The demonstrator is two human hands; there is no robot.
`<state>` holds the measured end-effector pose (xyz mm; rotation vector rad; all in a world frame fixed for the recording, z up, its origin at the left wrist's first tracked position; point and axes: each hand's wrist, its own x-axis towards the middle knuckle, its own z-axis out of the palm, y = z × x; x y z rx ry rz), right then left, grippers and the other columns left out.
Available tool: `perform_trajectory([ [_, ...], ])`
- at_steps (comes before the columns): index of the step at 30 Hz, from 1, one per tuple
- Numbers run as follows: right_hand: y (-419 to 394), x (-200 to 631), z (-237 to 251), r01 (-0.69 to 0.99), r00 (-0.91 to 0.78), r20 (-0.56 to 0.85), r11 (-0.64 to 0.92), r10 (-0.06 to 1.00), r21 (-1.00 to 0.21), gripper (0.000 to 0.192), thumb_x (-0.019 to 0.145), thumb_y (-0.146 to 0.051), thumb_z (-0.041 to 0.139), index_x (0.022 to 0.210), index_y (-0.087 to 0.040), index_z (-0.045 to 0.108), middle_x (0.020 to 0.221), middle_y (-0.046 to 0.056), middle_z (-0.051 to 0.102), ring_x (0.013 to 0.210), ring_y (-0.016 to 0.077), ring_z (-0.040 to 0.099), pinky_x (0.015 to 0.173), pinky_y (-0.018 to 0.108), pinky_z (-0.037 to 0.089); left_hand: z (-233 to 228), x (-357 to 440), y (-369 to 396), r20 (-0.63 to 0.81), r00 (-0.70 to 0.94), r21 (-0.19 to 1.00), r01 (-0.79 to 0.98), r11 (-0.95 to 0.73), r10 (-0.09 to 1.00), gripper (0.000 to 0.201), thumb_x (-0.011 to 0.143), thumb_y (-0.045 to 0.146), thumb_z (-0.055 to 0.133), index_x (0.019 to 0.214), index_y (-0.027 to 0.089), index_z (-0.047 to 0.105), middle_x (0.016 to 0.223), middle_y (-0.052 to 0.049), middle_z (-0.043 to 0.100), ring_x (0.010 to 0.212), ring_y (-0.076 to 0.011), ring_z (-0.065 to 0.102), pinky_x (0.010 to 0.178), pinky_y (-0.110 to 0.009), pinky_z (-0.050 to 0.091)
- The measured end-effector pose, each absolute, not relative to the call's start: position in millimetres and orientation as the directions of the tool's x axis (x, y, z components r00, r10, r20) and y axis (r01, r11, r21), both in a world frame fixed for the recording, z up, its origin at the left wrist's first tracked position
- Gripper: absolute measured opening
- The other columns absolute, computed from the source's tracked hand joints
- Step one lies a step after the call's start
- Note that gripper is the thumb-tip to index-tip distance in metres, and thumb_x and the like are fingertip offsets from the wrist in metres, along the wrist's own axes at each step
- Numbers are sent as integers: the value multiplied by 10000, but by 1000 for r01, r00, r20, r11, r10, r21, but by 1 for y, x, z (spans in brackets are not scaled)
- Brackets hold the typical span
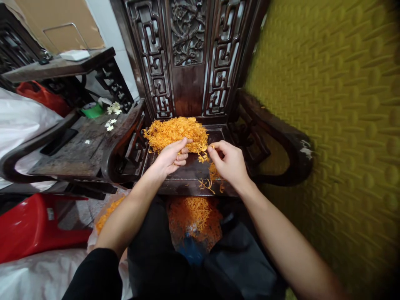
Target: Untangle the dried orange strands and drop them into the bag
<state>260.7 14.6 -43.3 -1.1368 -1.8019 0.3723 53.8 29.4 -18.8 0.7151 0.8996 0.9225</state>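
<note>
Two bare hands work over the seat of a dark carved wooden chair (193,62), whose fretwork back fills the far middle of the scene and whose curved armrests sweep out to left and right. A yellow padded wall (337,104) with a raised dimple pattern takes up the whole right side. To the left stands a second dark wooden seat (81,146), scattered with a few small white flowers (111,123), and beyond it a dark bench (59,66) carrying a white flat object. A red plastic stool (34,225) lies near the left edge, beside white sheeting. On the far part of the chair seat sits a heap of orange strands (175,131), fine and tangled, with loose wisps trailing toward the near edge of the seat. Below the seat, between the person's knees, a clear bag (193,221) holds more of the same orange strands, and another batch shows at the near left. The left hand (171,157) rests against the near side of the heap, fingers curled in and pinching a small tuft between thumb and fingertips. The right hand (226,160), just beside it, is likewise partly closed, thumb and forefinger nipping a few strands at the heap's right edge.
</note>
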Motion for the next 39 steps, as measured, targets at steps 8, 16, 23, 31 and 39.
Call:
perform_trajectory([
  [8, 11, 254, -44, 586, -240, 675, 659, 698, -473, 134, 992, -247, 546, 1009, -187, 665, 922, 67, 678, 766, 173, 621, 704, 305, 485, -24, 70, 26, -466, 435, 848, -31, 530, 771, 763, 770, 939, 383, 764, 185, 499, 580, 60, 397, 346, -12, 182, 374, -187, 23],
  [16, 13, 251, -47, 631, -205, 696, 636, 688, -443, 106, 984, -229, 543, 983, -198, 644, 915, 65, 670, 789, 188, 637, 697, 311, 490, -27, 74, 14, -132, 479, 988, 134, 76, 868, 460, 852, 589, 683, 739, 169, 532, 542, 86, 366, 446, -46, 285, 444, -218, 185],
  [23, 14, 248, -50, 478, -174, 640, 633, 748, -610, 75, 978, -205, 552, 935, -199, 613, 890, 48, 669, 817, 188, 642, 754, 319, 498, -41, 67, 22, 130, 341, 868, 414, -273, 931, 421, 918, 455, 639, 1194, 137, 659, 1205, -115, 707, 1054, -217, 646, 943, -357, 487],
  [31, 13, 248, -51, 450, -138, 628, 613, 766, -649, 74, 957, -209, 581, 913, -197, 639, 844, 31, 681, 744, 172, 638, 703, 306, 493, -41, 69, 22, 201, 418, 843, 387, -374, 886, 301, 970, 415, 554, 993, 141, 677, 1007, -70, 726, 938, -183, 645, 896, -330, 497],
  [39, 19, 254, -51, 613, -70, 655, 550, 752, -566, 102, 935, -197, 571, 881, -198, 657, 844, 40, 696, 724, 179, 620, 668, 310, 447, -18, 92, -5, -234, 440, 962, -27, 273, 867, 257, 924, 290, 529, 708, 186, 437, 565, 69, 332, 441, -53, 275, 417, -175, 202],
])
